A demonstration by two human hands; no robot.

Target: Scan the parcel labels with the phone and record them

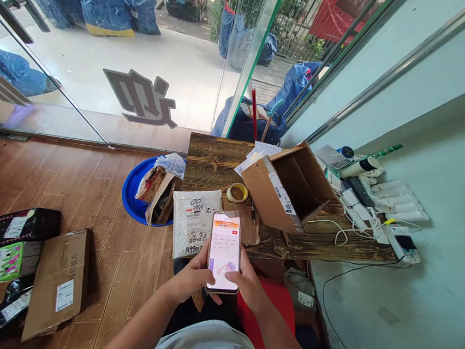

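Both my hands hold a smartphone (224,252) with a lit screen, upright over my lap. My left hand (190,279) wraps the phone's left edge from below. My right hand (246,282) grips its lower right corner, thumb on the screen. Just beyond the phone lies a white bubble mailer (193,219) with handwriting, on a dark wooden table (210,160). An open cardboard box (289,188) lies tipped on its side to the right of the mailer, and a roll of tape (237,192) sits between them.
A blue basin (132,192) holding torn packaging sits on the wooden floor to the left. Flat cardboard (57,282) and dark parcels (17,225) lie at far left. White cables, bottles and a power strip (403,240) crowd the table's right end by a pale ledge. Glass doors stand ahead.
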